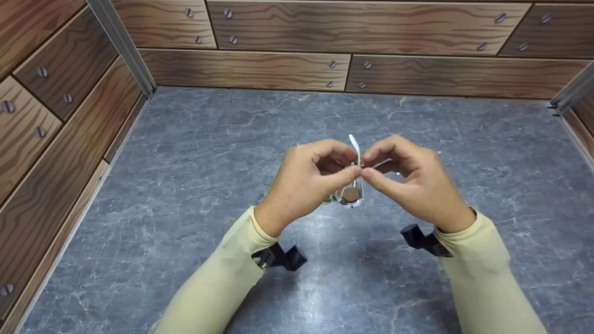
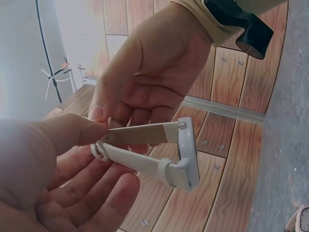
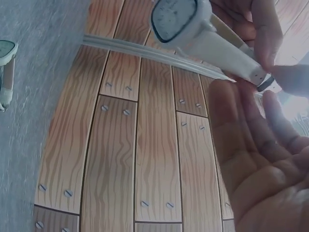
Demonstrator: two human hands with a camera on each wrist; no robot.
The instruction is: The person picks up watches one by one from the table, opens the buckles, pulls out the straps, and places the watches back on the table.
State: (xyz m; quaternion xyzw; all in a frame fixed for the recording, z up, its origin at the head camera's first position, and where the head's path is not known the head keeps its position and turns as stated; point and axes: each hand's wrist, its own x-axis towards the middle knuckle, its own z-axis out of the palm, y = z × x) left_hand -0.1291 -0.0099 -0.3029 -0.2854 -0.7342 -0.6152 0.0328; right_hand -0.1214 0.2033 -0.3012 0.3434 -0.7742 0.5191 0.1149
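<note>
A white wristwatch (image 2: 189,150) hangs from its strap between my two hands, held up above the table. Its strap (image 2: 137,161) makes a long loop, and the ends meet at the buckle (image 2: 99,151). With thumb and fingers, my left hand (image 1: 308,178) pinches the strap near the buckle. My right hand (image 1: 413,178) meets it there, thumb and fingertips also pinching the strap end. In the right wrist view, the squarish watch face (image 3: 174,18) points away from the hands. Fingers partly cover the buckle in the head view.
Beyond my left hand, a green-edged item (image 1: 330,198) shows partly. The right wrist view has a green watch (image 3: 7,60) on the table at its left edge; a pinkish watch (image 2: 303,220) sits in the left wrist view's corner. Wood-patterned walls (image 1: 278,69) border the grey marbled table (image 1: 209,139).
</note>
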